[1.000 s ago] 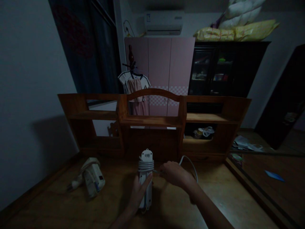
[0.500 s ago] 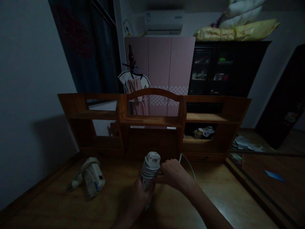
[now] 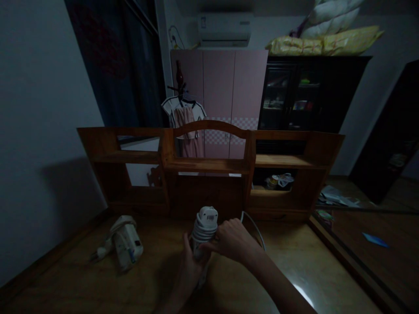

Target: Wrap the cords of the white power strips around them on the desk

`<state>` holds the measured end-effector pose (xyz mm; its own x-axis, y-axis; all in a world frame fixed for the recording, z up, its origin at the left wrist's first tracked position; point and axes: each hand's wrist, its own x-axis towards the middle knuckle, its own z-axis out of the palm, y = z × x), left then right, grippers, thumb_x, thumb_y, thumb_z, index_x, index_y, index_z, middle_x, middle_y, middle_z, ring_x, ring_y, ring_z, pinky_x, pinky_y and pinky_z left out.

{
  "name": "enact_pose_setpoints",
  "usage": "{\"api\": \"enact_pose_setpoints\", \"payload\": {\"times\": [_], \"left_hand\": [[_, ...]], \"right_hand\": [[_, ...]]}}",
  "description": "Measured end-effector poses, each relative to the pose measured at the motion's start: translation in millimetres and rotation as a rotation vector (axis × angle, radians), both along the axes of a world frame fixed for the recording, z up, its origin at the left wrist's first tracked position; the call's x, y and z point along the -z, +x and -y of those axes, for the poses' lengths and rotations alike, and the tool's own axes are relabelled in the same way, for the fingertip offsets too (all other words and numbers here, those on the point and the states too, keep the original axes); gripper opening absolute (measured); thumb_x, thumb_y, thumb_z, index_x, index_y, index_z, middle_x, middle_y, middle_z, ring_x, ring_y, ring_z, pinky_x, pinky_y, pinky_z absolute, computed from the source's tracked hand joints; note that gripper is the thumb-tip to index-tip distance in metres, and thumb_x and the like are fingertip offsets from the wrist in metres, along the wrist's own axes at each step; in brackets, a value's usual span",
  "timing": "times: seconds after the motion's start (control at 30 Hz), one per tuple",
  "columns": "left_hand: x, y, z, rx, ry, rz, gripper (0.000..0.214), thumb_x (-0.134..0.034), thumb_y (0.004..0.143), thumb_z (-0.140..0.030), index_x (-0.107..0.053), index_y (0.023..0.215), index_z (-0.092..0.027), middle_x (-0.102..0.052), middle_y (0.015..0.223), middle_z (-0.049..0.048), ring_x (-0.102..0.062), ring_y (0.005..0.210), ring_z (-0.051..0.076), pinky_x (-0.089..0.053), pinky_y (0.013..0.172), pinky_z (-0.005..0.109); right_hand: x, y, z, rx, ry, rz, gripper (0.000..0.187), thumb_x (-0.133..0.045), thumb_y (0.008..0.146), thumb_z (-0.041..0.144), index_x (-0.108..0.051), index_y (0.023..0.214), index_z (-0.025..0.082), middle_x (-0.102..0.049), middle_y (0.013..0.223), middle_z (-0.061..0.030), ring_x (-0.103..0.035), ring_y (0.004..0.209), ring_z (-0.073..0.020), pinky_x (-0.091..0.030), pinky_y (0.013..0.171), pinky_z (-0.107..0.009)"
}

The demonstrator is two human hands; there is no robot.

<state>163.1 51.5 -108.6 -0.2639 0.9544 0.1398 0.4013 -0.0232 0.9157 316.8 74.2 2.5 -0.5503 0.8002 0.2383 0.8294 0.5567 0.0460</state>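
Note:
A white power strip [image 3: 208,214] is held upright over the wooden surface, several turns of its cord [image 3: 203,231] wound about the upper part. My left hand [image 3: 193,266] is wrapped round the strip below the turns. Against the right side of the coil, my right hand [image 3: 232,237] is closed on the cord, and a loose length arcs out behind it to the right. Off to the left lies a second white power strip [image 3: 128,244] with its own cord wrapped round it and its plug lying at the left.
A wooden shelf unit [image 3: 209,165] stands along the far edge of the wooden surface [image 3: 131,292]. A wall [image 3: 29,174] rises on the left. A raised wooden edge [image 3: 343,261] runs along the right, with a blue sheet [image 3: 375,240] beyond it.
My right hand has moved slightly left and nearer the front of the strip, its thumb now across it below the coil. The loose cord has shifted left with it.

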Motion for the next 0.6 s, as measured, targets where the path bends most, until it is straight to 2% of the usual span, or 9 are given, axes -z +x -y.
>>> {"api": "enact_pose_setpoints", "payload": {"times": [0.17,0.3,0.43,0.6], "left_hand": [[-10.3,1,6,0.008,0.039,0.020,0.080,-0.057,0.073,-0.055,-0.028,0.134,-0.013,-0.060,0.119,0.0194,-0.064,0.100,0.031,-0.051,0.076,0.037],[-11.6,1,7,0.002,0.049,0.062,0.078,-0.056,0.072,-0.058,-0.033,0.131,-0.013,-0.064,0.110,0.0185,-0.066,0.095,0.032,-0.051,0.071,0.035],[-6.4,-1,3,0.036,0.028,0.045,0.082,-0.055,0.074,-0.058,-0.027,0.135,-0.012,-0.063,0.112,0.0187,-0.065,0.096,0.031,-0.051,0.072,0.034],[-3.7,-4,2,0.103,-0.051,-0.064,0.087,-0.059,0.073,-0.055,-0.018,0.139,-0.015,-0.065,0.107,0.0161,-0.067,0.090,0.028,-0.050,0.070,0.031]], "right_hand": [[4.6,-4,1,-0.012,0.011,0.020,0.069,-0.029,0.090,0.067,-0.071,0.072,0.015,-0.069,0.070,-0.0129,-0.067,0.071,-0.0247,-0.041,0.067,-0.032],[1.3,-6,2,-0.025,0.018,0.022,0.066,-0.030,0.091,0.062,-0.071,0.072,0.015,-0.069,0.069,-0.0123,-0.067,0.070,-0.0240,-0.041,0.067,-0.031],[1.3,-7,3,-0.030,0.033,0.017,0.057,-0.036,0.092,0.056,-0.071,0.073,0.016,-0.070,0.070,-0.0118,-0.067,0.069,-0.0235,-0.040,0.066,-0.031],[3.7,-6,1,-0.052,0.064,0.006,0.055,-0.035,0.093,0.053,-0.070,0.072,0.016,-0.070,0.069,-0.0113,-0.067,0.066,-0.0230,-0.039,0.063,-0.030]]}}
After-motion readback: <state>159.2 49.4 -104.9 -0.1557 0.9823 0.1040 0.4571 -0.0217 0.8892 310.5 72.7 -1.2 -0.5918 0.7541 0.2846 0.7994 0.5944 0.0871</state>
